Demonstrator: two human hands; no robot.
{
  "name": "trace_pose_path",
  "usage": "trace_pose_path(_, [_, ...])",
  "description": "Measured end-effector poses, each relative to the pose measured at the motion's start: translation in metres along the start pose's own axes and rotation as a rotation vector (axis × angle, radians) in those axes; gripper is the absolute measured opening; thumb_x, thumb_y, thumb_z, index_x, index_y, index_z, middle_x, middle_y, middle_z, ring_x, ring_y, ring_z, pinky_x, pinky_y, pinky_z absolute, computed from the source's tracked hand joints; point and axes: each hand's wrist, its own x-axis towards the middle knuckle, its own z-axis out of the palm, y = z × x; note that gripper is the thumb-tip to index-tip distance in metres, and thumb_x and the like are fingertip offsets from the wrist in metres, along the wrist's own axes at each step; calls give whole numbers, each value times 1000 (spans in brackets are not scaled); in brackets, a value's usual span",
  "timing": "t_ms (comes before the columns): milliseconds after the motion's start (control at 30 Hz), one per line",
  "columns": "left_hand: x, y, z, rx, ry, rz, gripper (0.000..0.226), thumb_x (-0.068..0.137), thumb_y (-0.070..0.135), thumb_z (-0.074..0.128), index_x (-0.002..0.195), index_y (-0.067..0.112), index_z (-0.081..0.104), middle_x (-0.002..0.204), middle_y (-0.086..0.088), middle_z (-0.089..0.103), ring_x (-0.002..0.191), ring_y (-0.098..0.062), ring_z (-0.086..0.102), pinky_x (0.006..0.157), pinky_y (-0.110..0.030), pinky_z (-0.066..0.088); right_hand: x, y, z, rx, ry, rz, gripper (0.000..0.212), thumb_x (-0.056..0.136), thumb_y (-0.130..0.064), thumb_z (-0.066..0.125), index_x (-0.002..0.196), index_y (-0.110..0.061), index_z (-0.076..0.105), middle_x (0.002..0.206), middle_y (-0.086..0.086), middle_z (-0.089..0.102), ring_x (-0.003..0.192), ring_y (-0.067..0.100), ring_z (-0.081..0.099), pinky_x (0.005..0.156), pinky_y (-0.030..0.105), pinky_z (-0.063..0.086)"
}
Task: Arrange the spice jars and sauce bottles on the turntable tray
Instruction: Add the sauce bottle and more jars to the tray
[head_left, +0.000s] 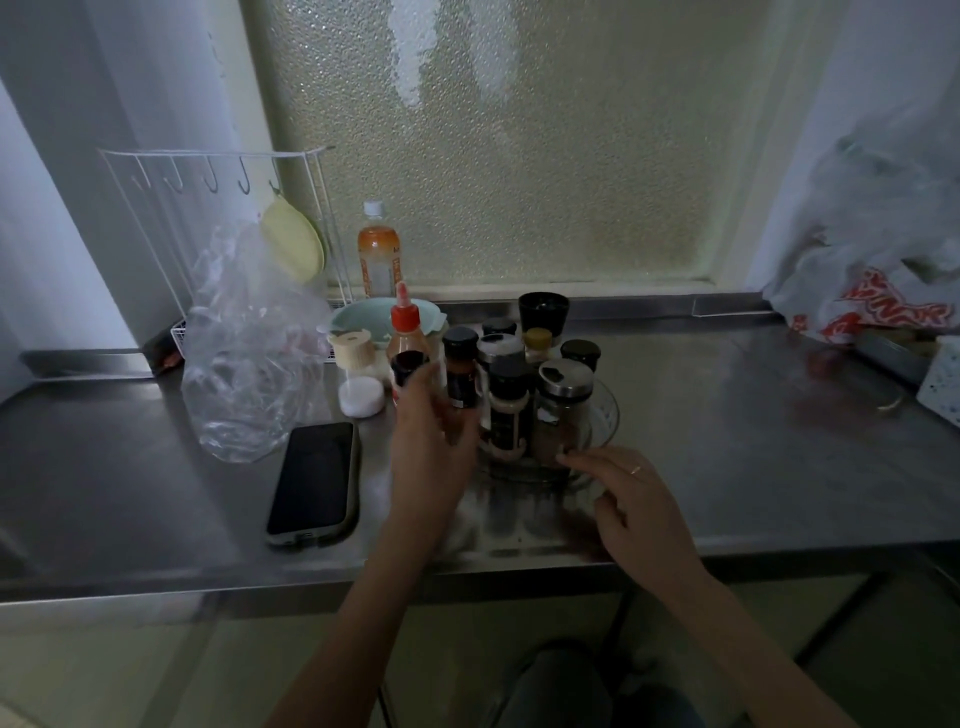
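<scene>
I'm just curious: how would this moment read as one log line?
left hand: holding dark-capped jar | right hand: on tray rim | phone: beside

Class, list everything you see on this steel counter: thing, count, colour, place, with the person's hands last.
Clear round turntable tray: one, counter centre.
Dark-lidded spice jars: several, exact count unclear, on tray.
Steel-capped glass jar: one, tray front.
Red-capped sauce bottle: one, left of tray.
Orange drink bottle: one, by window.
Black phone: one, front left.
Crumpled clear plastic bag: one, left.
Pale green bowl: one, behind sauce.
Black cup: one, behind tray.
Left hand: around a dark-capped jar.
Right hand: fingertips at tray front.
</scene>
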Motion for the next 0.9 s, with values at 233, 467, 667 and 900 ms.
trace_pose_path(233, [26, -43, -20, 239, 22, -255, 58, 75, 20, 76, 120, 0, 44, 126, -22, 44, 114, -35, 44, 95, -43, 41, 1, 2, 1, 8, 17, 26, 51, 72, -4, 35, 112, -16, 64, 110, -7, 59, 109, 1, 43, 99, 1, 24])
trace_pose_path(467, [30, -50, -1, 151, 14, -232, 32, 86, 19, 63, 107, 2, 48, 112, -20, 55, 104, -35, 52, 88, -47, 46, -2, 3, 3, 13, 29, 16, 54, 72, -11, 31, 115, -17, 63, 113, -10, 56, 113, 11, 48, 102, 5, 27])
trace_pose_path(667, [25, -11, 3, -168, 47, -75, 37, 77, 22, 74, 110, 12, 58, 108, -2, 65, 97, -12, 63, 82, -30, 55, -3, 1, 4, -15, 36, 17, 53, 73, -12, 31, 115, -14, 64, 113, 1, 62, 113, 12, 46, 100, 9, 29])
trace_pose_path(900, [26, -25, 15, 27, -159, -83, 38, 70, 14, 78, 105, 12, 63, 114, -8, 59, 100, -22, 60, 90, -43, 52, -3, 2, 5, -19, 17, 27, 54, 72, -12, 31, 116, -15, 63, 115, 4, 63, 114, 13, 47, 101, 13, 30])
